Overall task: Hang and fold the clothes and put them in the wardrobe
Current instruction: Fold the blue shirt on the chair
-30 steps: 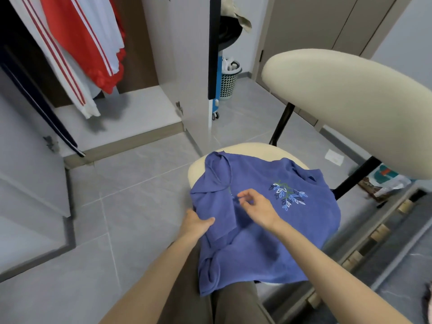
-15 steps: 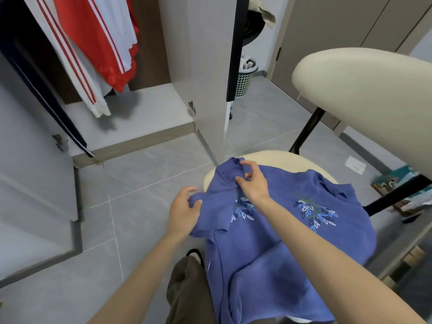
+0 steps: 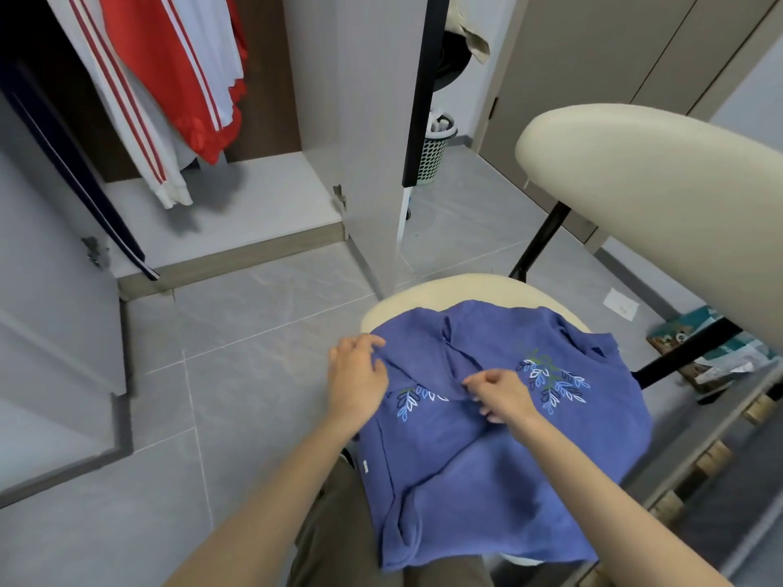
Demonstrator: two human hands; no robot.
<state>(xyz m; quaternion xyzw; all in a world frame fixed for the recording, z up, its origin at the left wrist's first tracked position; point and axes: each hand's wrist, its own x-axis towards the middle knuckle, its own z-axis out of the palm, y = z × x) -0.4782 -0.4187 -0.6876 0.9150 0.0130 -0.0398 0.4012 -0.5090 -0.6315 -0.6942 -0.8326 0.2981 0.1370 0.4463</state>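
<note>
A blue shirt (image 3: 487,468) with embroidered leaf patterns lies spread over the cream chair seat (image 3: 432,292) and hangs onto my lap. At the shirt's left edge my left hand (image 3: 356,381) rests with its fingers curled on a fold of the cloth. My right hand (image 3: 500,394) pinches the fabric near the middle of the chest, between the two leaf patterns. The open wardrobe (image 3: 237,205) stands ahead on the left with red and white garments (image 3: 169,78) hanging inside.
The chair's cream backrest (image 3: 661,180) rises at the right on black legs. A wardrobe door (image 3: 373,133) stands open toward me. A teal laundry basket (image 3: 436,154) sits behind it. Paper and packets (image 3: 695,345) lie on the grey tiled floor at right.
The folded-over left part of the shirt has been opened out flat, showing a second leaf pattern. My right hand has come back down to the chest; my left hand has moved to the left edge.
</note>
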